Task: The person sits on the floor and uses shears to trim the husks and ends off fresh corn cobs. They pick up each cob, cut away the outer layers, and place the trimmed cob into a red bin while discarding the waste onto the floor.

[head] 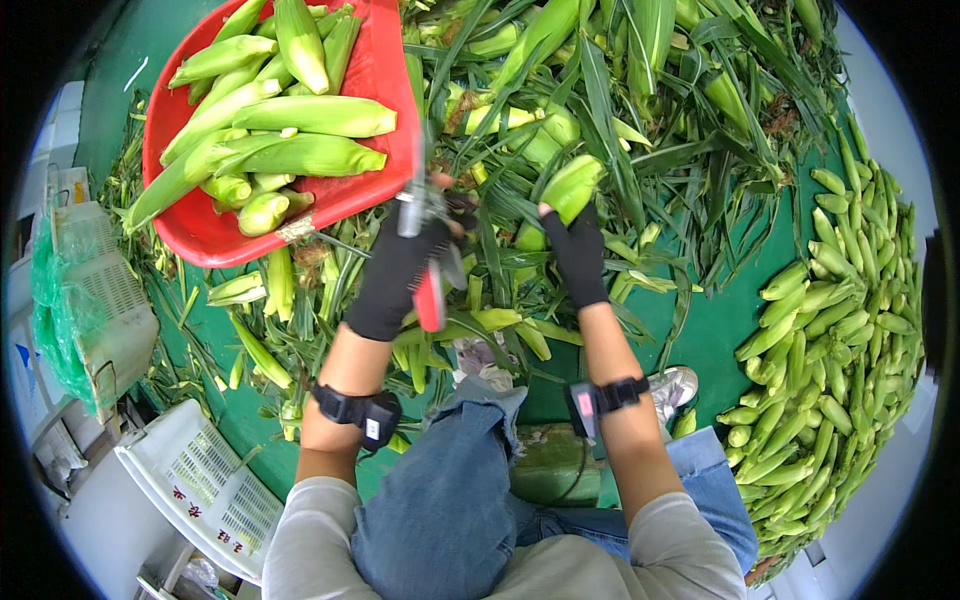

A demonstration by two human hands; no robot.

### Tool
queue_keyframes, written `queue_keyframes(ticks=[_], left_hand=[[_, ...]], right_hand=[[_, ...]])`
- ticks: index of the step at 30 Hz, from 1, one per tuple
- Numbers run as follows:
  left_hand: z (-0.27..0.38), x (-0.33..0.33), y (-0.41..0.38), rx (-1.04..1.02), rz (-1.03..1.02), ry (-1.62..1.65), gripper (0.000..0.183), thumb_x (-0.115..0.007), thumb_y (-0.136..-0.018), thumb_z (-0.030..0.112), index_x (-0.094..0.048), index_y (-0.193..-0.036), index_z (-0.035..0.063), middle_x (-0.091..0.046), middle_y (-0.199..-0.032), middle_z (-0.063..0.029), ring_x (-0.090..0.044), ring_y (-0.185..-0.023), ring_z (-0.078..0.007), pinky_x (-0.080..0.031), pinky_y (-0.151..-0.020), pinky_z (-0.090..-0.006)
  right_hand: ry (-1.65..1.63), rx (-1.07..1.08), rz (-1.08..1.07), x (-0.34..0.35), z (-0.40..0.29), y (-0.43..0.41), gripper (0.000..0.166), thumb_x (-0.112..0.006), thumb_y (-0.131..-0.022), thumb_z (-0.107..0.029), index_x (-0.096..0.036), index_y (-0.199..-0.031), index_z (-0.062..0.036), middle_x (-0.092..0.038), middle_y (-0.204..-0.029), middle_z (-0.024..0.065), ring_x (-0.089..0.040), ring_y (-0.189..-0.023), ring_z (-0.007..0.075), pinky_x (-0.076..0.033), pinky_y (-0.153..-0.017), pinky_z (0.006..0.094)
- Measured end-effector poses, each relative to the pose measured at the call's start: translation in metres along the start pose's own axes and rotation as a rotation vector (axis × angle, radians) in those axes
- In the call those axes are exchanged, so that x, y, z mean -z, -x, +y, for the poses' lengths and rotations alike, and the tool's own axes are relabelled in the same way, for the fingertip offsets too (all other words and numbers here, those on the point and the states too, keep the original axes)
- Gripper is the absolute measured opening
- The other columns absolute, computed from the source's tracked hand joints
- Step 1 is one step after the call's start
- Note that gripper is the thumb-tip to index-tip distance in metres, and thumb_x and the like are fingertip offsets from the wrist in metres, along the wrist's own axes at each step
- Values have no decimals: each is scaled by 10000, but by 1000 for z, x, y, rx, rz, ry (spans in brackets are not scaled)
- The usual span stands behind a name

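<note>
My left hand (401, 262), in a black fingerless glove, grips a metal cutting tool (430, 296) with a red part near its lower end. Motion blurs that tool, so its exact kind is unclear. In a matching glove, my right hand (577, 247) is closed around the lower part of a green ear of corn in its husk (572, 186). Both hands are over a heap of corn husks and leaves (517, 277). Just beyond my left hand stands a red plastic scoop-shaped basket (360, 196) holding several husked-in ears (315, 116).
A large pile of green corn ears (832, 345) lies at the right on the green floor (705, 330). Leafy corn stalks (637, 97) fill the far side. White plastic crates (217, 480) stand at the left, one with green netting (64, 315). My knee (442, 465) is close below.
</note>
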State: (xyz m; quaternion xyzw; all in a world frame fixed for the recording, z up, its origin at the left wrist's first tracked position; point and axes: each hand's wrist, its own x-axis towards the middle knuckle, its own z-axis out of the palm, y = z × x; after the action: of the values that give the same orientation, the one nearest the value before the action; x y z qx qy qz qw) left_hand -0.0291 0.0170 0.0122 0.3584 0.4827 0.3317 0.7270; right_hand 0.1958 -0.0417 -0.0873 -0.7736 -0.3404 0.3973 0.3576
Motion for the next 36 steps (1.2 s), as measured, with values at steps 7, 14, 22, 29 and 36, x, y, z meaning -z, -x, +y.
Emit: queue_keyframes(ticks=[7,14,22,29,36], left_hand=[[7,-22,5,164,-31,-26,436,-541,-803,-36,-459,-1220,57,-638,-905,-98,-593,-697,-135,-484,-655,-272],[16,-32,12,84,-467,-340,530,-763,-760,255,-548,-1201,54,-551,-1115,-33,-508,-1026,-140,-404,-896,-288],[-42,-44,8,60,-453,-752,863,-741,-730,416,-340,-1352,-28,-496,-1248,-266,-497,-1184,-372,-394,-995,-386],[-48,-44,24,-15,-541,-811,720,-725,-730,201,-356,-1329,45,-527,-1193,-214,-538,-1145,-327,-443,-930,-401],[-28,-44,18,55,-278,-574,653,-693,-720,126,-428,-1306,10,-553,-1215,-160,-531,-1157,-254,-400,-978,-354]], right_hand=[[-135,308,0,50,-38,52,634,-765,-735,-284,-501,-1242,-10,-588,-1181,156,-585,-1054,326,-455,-914,402],[878,1045,-144,112,-75,60,625,-672,-675,-122,-523,-1269,-243,-551,-1221,46,-528,-1109,265,-366,-1010,504],[573,618,131,116,-36,59,436,-696,-788,-173,-568,-1205,-164,-551,-1208,104,-536,-1106,260,-405,-990,406],[-1104,-207,-29,43,-9,80,489,-635,-889,-275,-444,-1280,-51,-542,-1144,84,-557,-1018,213,-468,-889,373],[-1495,-45,176,68,-26,57,565,-657,-834,-386,-472,-1261,-67,-529,-1279,115,-527,-1141,312,-415,-1009,481]])
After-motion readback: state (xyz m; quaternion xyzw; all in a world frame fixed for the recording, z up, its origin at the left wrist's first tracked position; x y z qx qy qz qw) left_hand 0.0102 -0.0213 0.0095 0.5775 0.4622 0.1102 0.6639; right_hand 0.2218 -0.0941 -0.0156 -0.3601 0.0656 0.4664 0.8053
